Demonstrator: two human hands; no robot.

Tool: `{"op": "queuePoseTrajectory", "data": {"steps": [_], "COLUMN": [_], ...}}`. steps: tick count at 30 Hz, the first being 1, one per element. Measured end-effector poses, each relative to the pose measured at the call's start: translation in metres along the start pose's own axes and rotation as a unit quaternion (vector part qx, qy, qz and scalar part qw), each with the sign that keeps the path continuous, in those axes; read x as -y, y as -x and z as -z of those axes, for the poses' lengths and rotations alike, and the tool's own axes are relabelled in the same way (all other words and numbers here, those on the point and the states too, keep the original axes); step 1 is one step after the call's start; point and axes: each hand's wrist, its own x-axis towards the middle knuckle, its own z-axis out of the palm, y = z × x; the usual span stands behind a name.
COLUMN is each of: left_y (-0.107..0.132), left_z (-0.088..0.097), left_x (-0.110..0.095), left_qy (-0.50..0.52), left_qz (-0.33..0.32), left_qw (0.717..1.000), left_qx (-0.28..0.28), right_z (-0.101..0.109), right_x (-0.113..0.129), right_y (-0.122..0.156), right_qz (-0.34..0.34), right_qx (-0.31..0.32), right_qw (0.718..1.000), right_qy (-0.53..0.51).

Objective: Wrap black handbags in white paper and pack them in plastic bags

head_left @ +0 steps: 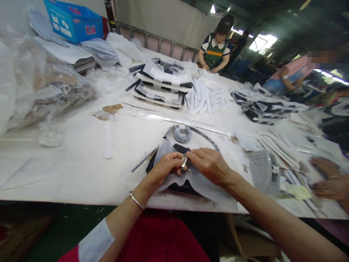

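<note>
A long white worktable fills a busy workshop. At its near edge, the left hand and right hand both pinch a metal buckle on a black bag wrapped in white sheet. A grey cord coil lies just beyond.

Two hands at the near edge, one left hand and one right hand, share one metal buckle. One coiled grey cord lies beyond it. There is one blue box far left. Two co-workers are far right: one person in a striped top and one person in pink (plus one pair of blurred hands near right).
</note>
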Motion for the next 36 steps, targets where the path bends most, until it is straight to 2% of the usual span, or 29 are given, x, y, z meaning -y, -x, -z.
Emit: {"op": "queuePoseTrajectory", "data": {"steps": [5,13,21,29,36], "left_y": [-0.001,0.0,-0.003,-0.004,-0.005], "left_z": [0.004,0.006,0.008,0.006,0.004], "left_x": [0.0,-0.005,-0.003,-0.005,-0.004], "left_qy": [0.037,0.053,0.044,0.031,0.02], "left_qz": [0.022,0.034,0.043,0.047,0.039], "left_qw": [0.999,0.998,0.998,0.998,0.999], "left_qx": [0.005,0.011,0.0,-0.003,-0.01], "right_z": [0.008,0.012,0.002,-0.002,-0.007], "right_x": [-0.013,-0.025,-0.033,-0.033,-0.035], "right_y": [-0.015,-0.033,-0.04,-0.036,-0.031], "right_qz": [0.118,0.201,0.225,0.25,0.227], "right_qx": [0.086,0.189,0.17,0.165,0.128], "right_qw": [0.989,0.96,0.959,0.952,0.963], "right_qy": [0.02,0.057,0.0,0.066,0.063]}}
